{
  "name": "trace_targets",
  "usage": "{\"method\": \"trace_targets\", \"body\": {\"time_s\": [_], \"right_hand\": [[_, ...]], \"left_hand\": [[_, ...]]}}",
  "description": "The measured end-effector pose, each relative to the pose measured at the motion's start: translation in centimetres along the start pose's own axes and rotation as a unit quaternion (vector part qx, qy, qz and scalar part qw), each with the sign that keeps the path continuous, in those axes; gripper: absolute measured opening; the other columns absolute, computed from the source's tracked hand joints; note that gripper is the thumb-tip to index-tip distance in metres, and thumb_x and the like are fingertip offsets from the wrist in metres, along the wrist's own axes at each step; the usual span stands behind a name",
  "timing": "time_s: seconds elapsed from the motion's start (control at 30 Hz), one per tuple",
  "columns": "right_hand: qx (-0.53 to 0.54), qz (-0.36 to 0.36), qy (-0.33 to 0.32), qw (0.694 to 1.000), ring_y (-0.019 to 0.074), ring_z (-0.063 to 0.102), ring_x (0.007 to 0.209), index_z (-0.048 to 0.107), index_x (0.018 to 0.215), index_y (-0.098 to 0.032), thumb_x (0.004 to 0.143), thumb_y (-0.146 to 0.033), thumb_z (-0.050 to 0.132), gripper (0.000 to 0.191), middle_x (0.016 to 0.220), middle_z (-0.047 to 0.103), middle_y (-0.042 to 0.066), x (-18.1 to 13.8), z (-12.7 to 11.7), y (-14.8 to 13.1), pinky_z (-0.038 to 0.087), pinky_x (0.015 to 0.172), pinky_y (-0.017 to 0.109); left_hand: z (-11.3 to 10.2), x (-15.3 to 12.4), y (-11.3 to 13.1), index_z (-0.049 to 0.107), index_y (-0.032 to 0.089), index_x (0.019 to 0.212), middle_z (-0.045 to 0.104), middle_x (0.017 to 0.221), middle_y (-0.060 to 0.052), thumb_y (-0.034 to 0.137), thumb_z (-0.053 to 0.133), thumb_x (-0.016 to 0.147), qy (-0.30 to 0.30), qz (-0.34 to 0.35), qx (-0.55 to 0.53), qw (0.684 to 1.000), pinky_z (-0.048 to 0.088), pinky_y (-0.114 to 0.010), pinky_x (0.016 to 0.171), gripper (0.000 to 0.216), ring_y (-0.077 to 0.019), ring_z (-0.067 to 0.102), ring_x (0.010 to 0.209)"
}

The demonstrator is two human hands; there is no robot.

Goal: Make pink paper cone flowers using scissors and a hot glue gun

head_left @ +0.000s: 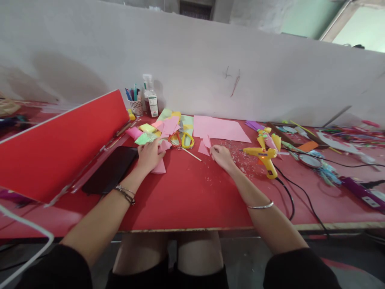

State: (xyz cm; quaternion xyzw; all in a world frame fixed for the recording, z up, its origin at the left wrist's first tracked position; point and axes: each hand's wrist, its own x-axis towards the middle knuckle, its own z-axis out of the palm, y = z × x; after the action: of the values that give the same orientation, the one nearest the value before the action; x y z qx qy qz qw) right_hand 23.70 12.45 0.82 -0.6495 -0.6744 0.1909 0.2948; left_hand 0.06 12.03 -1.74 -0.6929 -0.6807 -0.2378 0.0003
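My left hand [150,154] is closed on a small piece of pink paper [164,145], its fingers bent over it. Another pink paper piece [159,167] lies on the red table just below that hand. To the right, my right hand [221,155] pinches the edge of a folded, pointed piece of pink paper [205,145]. Between the hands are a thin pale stick [191,154], a yellow scissor handle [188,140] and an orange loop handle [175,139]. A large pink sheet [221,128] lies behind my right hand.
A black phone-like slab [111,170] and a standing red board [69,144] are at left. A pen cup [136,107] and bottle [150,100] stand by the wall. At right are a yellow glue gun [266,156], black cables and a purple power strip [362,193].
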Motion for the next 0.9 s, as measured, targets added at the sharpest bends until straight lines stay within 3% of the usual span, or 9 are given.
{"method": "trace_targets", "body": {"time_s": [0.37, 0.47, 0.57, 0.63, 0.77, 0.83, 0.9], "right_hand": [[0.036, -0.024, 0.068, 0.997, 0.0109, 0.042, 0.048, 0.042, 0.05, -0.02, 0.072, -0.022, 0.035, 0.023, 0.046, 0.043, -0.002, 0.1, 0.3, 0.2, 0.027, 0.05, 0.022], [0.109, -0.048, 0.073, 0.99, 0.01, 0.04, 0.046, 0.041, 0.054, -0.02, 0.075, -0.029, 0.033, 0.024, 0.046, 0.041, -0.003, 0.1, 0.3, 0.1, 0.029, 0.049, 0.022], [0.247, -0.098, 0.0, 0.964, 0.0084, 0.037, 0.044, 0.042, 0.057, -0.02, 0.075, -0.041, 0.037, 0.028, 0.045, 0.039, -0.005, -0.1, 0.3, 0.0, 0.03, 0.047, 0.022], [0.278, -0.124, -0.101, 0.947, 0.0075, 0.036, 0.043, 0.045, 0.057, -0.019, 0.073, -0.044, 0.041, 0.03, 0.045, 0.039, -0.005, -0.4, 0.4, -0.1, 0.03, 0.047, 0.021], [0.175, -0.153, -0.305, 0.923, 0.0062, 0.037, 0.044, 0.052, 0.058, -0.016, 0.074, -0.035, 0.045, 0.026, 0.048, 0.044, -0.004, -1.4, 0.4, -0.8, 0.03, 0.047, 0.02], [0.125, -0.169, -0.332, 0.92, 0.006, 0.04, 0.047, 0.053, 0.058, -0.015, 0.075, -0.028, 0.044, 0.023, 0.053, 0.049, -0.003, -1.8, 0.5, -1.2, 0.031, 0.048, 0.02], [0.082, -0.192, -0.319, 0.924, 0.0062, 0.041, 0.048, 0.051, 0.054, -0.015, 0.076, -0.024, 0.042, 0.026, 0.053, 0.05, -0.002, -2.0, 0.7, -1.5, 0.032, 0.051, 0.02]], "left_hand": [[-0.3, 0.1, 0.1, 0.048, 0.018, 0.11, 0.064, 0.095, -0.008, 0.015, 0.041, 0.073, 0.037, -0.003, -0.049, 0.998, 0.036, -0.038, 0.081, 0.038, -0.0244, 0.056, 0.093], [-0.3, 0.2, 0.2, 0.047, 0.018, 0.11, 0.064, 0.094, -0.008, 0.014, 0.041, 0.073, 0.052, -0.022, -0.07, 0.996, 0.036, -0.039, 0.082, 0.038, -0.0251, 0.056, 0.093], [-0.3, 0.1, 0.5, 0.047, 0.018, 0.109, 0.061, 0.097, -0.009, 0.017, 0.043, 0.072, 0.073, -0.029, -0.071, 0.994, 0.034, -0.042, 0.084, 0.037, -0.0271, 0.053, 0.096], [-0.5, 0.0, 0.7, 0.046, 0.018, 0.11, 0.058, 0.104, -0.01, 0.021, 0.045, 0.073, 0.096, -0.029, -0.081, 0.992, 0.034, -0.043, 0.085, 0.037, -0.0282, 0.049, 0.1], [-0.7, -0.1, 1.1, 0.043, 0.017, 0.112, 0.053, 0.107, -0.011, 0.021, 0.046, 0.072, 0.121, -0.017, -0.107, 0.987, 0.034, -0.043, 0.087, 0.04, -0.0275, 0.046, 0.103], [-0.7, -0.1, 1.2, 0.043, 0.015, 0.112, 0.053, 0.105, -0.011, 0.021, 0.045, 0.072, 0.12, 0.017, -0.121, 0.985, 0.035, -0.042, 0.088, 0.04, -0.0259, 0.046, 0.1], [-0.6, -0.3, 1.3, 0.044, 0.015, 0.111, 0.053, 0.102, -0.01, 0.022, 0.044, 0.074, 0.11, 0.086, -0.143, 0.98, 0.036, -0.039, 0.088, 0.038, -0.0235, 0.047, 0.098]]}}
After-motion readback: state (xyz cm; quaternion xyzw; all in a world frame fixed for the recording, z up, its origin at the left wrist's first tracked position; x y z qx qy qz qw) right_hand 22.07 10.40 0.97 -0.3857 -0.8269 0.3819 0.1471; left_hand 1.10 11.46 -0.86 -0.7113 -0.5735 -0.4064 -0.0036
